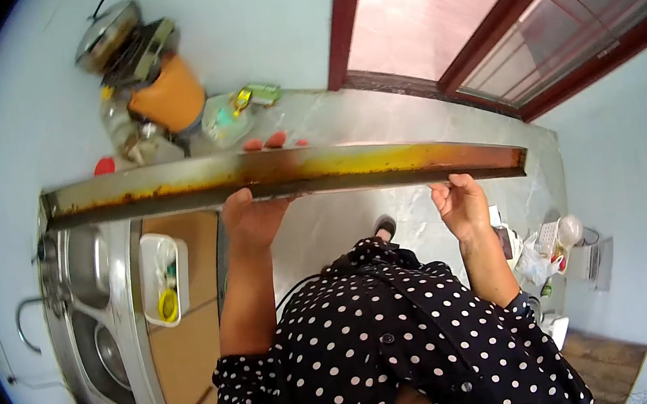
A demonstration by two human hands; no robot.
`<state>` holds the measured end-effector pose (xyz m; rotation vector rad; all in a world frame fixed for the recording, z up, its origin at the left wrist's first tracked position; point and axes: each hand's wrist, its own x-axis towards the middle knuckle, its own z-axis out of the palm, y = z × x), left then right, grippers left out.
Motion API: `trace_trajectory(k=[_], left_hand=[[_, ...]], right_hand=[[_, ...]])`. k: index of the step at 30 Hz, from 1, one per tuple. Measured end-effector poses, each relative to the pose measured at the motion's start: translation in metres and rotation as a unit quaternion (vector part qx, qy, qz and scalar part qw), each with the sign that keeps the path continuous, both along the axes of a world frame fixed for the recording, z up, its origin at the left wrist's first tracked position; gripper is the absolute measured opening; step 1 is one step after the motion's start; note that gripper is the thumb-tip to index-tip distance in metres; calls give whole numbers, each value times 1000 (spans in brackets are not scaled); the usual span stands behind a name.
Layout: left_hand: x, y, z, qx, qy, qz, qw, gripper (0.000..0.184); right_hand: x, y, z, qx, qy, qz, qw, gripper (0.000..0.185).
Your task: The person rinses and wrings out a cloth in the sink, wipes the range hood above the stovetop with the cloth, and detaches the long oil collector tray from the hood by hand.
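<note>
A long, narrow metal grease tray (335, 166), stained yellow and brown with oil, lies across the view in front of my chest. My left hand (254, 220) is closed around it left of its middle, the thumb on the near edge and fingertips showing beyond the far edge. Nearer the tray's right end, my right hand (463, 203) grips the near edge, thumb up and fingers curled, partly hidden. Dark residue runs along the tray's inner corner.
On the left are a steel double sink (98, 333) and a white basin (162, 278) holding a yellow item. An orange bucket (170, 95) with cookware on top stands by the far wall. A dark red door frame (480, 81) is at the upper right. Bags and containers (542, 258) sit at right.
</note>
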<state>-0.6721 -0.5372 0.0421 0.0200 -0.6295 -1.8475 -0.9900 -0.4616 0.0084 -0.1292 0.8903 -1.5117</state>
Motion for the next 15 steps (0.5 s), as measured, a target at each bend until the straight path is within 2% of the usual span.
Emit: trace_trajectory(k=[5,6,8,10,12,15], left_hand=[[-71,-31,1,18,-85,6,996,58],[-89,-38,3,44,-98,14,994,56],[-115,-62,6,13,-129,4,992,53],[-139,-89,13,-43,-130,18,990,52],[-167,-114,17,-29,-119,18,992,51],[-200,-149,20,3,-119,76,990,48]], right_hand=[[-70,-30,-41,-10,-46,12,999,17],[-81,-37,-46,7,-48,18,999,17],[-102,-48,-39,17,-47,11,999,23],[-124,-56,-38,-17,-16,24,999,29],[-156,-61,-42,-15,-14,4,1000,29],[-215,-66,-73,42,23,-36,998,30]])
